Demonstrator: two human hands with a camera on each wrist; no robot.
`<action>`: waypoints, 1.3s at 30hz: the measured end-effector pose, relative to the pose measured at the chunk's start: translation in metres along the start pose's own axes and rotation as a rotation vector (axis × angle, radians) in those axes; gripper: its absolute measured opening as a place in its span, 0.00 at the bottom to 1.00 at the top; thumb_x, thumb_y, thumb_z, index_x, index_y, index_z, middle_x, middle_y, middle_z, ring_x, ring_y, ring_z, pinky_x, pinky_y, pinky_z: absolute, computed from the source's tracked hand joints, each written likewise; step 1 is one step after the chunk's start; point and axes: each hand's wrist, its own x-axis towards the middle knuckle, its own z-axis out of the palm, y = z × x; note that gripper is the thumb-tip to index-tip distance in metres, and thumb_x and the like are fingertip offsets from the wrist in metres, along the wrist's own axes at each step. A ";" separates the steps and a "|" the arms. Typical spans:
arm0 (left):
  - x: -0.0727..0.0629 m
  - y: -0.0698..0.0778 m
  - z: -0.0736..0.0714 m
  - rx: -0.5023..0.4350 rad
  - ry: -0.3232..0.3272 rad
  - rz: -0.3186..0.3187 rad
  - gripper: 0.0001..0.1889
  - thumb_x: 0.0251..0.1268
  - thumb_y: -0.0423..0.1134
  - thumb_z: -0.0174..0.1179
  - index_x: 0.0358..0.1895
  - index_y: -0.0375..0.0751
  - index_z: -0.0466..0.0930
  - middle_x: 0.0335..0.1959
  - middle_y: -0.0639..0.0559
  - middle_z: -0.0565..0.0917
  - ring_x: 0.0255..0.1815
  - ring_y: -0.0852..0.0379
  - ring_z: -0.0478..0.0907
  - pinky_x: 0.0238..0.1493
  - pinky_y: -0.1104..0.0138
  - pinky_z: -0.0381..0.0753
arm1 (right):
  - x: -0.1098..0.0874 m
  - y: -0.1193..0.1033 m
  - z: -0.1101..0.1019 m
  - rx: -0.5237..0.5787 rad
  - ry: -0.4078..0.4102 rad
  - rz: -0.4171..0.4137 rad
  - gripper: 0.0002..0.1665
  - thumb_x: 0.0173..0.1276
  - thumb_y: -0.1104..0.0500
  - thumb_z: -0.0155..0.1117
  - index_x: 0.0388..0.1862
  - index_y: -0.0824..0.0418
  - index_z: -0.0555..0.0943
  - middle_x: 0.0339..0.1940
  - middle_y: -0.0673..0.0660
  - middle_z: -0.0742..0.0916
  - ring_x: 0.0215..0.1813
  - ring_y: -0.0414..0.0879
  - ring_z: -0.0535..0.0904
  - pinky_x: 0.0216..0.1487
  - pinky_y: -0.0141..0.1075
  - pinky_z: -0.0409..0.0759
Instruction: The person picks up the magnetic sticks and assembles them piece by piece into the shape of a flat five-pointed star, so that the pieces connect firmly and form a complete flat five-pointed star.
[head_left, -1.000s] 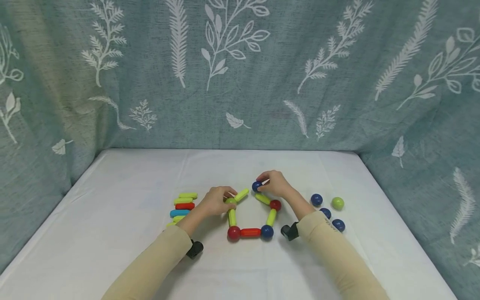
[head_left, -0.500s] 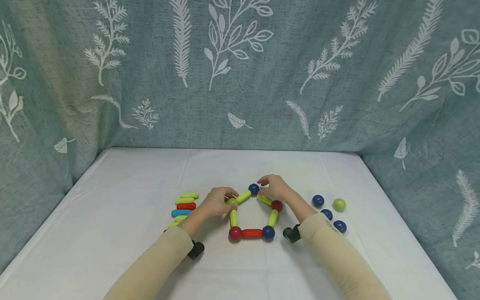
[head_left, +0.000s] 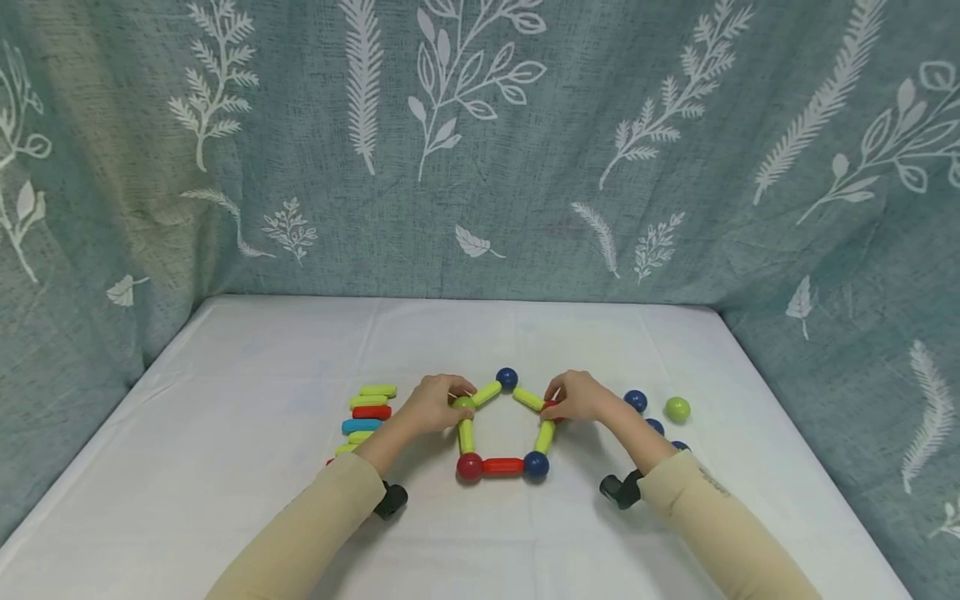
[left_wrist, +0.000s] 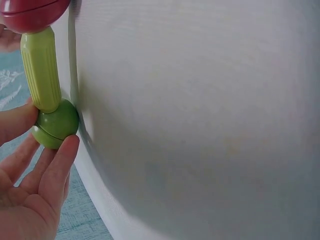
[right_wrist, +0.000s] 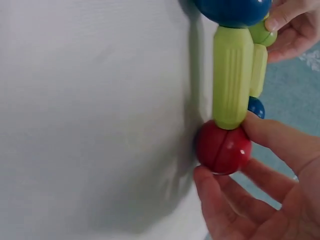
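A five-sided ring of balls and rods lies on the white cloth. My left hand (head_left: pixel 433 404) pinches its green ball (left_wrist: pixel 56 125) between thumb and fingers. From that ball one lime rod (head_left: pixel 467 436) runs to the near red ball (head_left: pixel 470 467), another (head_left: pixel 487 394) to the far blue ball (head_left: pixel 507 380). My right hand (head_left: pixel 583 397) pinches the right-hand red ball (right_wrist: pixel 222 147), mostly covered in the head view. One lime rod (right_wrist: pixel 232 75) joins it to the near blue ball (head_left: pixel 536 467). Its other lime rod (head_left: pixel 528 399) ends slightly short of the far blue ball. A red rod (head_left: pixel 503 467) forms the near side.
Left of the ring lies a column of loose rods, lime, red (head_left: pixel 372 412) and blue (head_left: pixel 362 426), partly behind my left forearm. On the right are a loose green ball (head_left: pixel 677 409) and several blue balls (head_left: pixel 635 401), some partly covered by my right arm. A patterned curtain (head_left: pixel 480 150) hangs behind the table.
My right hand set the blue ball against the upper-left lime rod and let go. It then moved right and nearer to pinch the red ball. The left hand has stayed on the green ball.
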 end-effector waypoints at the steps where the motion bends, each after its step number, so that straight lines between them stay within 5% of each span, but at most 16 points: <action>1: 0.000 0.000 0.000 -0.002 0.000 0.000 0.15 0.54 0.34 0.64 0.46 0.40 0.80 0.44 0.47 0.81 0.45 0.50 0.76 0.46 0.62 0.77 | 0.000 0.001 0.001 0.016 0.011 0.001 0.17 0.55 0.58 0.69 0.41 0.65 0.81 0.31 0.55 0.82 0.30 0.44 0.75 0.32 0.33 0.76; 10: -0.001 -0.004 -0.002 0.003 -0.016 0.002 0.15 0.55 0.34 0.64 0.47 0.40 0.79 0.45 0.46 0.80 0.45 0.50 0.76 0.47 0.61 0.76 | -0.001 0.010 0.005 0.122 0.076 0.024 0.18 0.55 0.57 0.69 0.44 0.64 0.81 0.36 0.57 0.82 0.31 0.45 0.76 0.30 0.33 0.77; 18: -0.002 -0.006 -0.006 0.015 -0.045 0.030 0.15 0.56 0.34 0.63 0.47 0.38 0.79 0.45 0.47 0.80 0.46 0.50 0.76 0.50 0.61 0.75 | 0.000 0.012 0.003 0.104 0.088 -0.053 0.17 0.58 0.58 0.66 0.45 0.64 0.81 0.38 0.58 0.82 0.33 0.45 0.74 0.29 0.32 0.74; 24: -0.003 -0.007 -0.009 0.029 -0.073 0.074 0.15 0.57 0.35 0.62 0.49 0.37 0.78 0.46 0.45 0.80 0.48 0.48 0.75 0.50 0.60 0.75 | -0.001 0.014 0.003 0.082 0.100 -0.073 0.21 0.59 0.58 0.66 0.49 0.65 0.79 0.45 0.62 0.81 0.41 0.51 0.76 0.39 0.38 0.77; 30: -0.006 -0.012 -0.016 0.033 -0.160 0.139 0.29 0.49 0.39 0.69 0.58 0.40 0.72 0.53 0.43 0.76 0.53 0.44 0.73 0.53 0.56 0.72 | -0.013 0.009 0.006 0.033 0.205 -0.097 0.22 0.50 0.53 0.73 0.39 0.63 0.77 0.37 0.57 0.79 0.37 0.49 0.73 0.36 0.38 0.75; 35: -0.007 -0.012 -0.018 0.064 -0.215 0.225 0.32 0.41 0.41 0.74 0.55 0.42 0.76 0.53 0.45 0.76 0.54 0.44 0.72 0.54 0.54 0.70 | -0.027 0.003 0.015 0.012 0.097 -0.244 0.20 0.46 0.50 0.75 0.34 0.59 0.79 0.27 0.50 0.78 0.29 0.43 0.71 0.29 0.32 0.71; 39: -0.005 -0.010 -0.018 0.121 -0.209 0.241 0.25 0.40 0.42 0.73 0.47 0.43 0.81 0.48 0.49 0.79 0.51 0.48 0.73 0.54 0.56 0.70 | -0.033 -0.001 0.022 -0.006 0.009 -0.261 0.21 0.45 0.49 0.75 0.37 0.57 0.82 0.23 0.47 0.77 0.29 0.41 0.70 0.28 0.31 0.70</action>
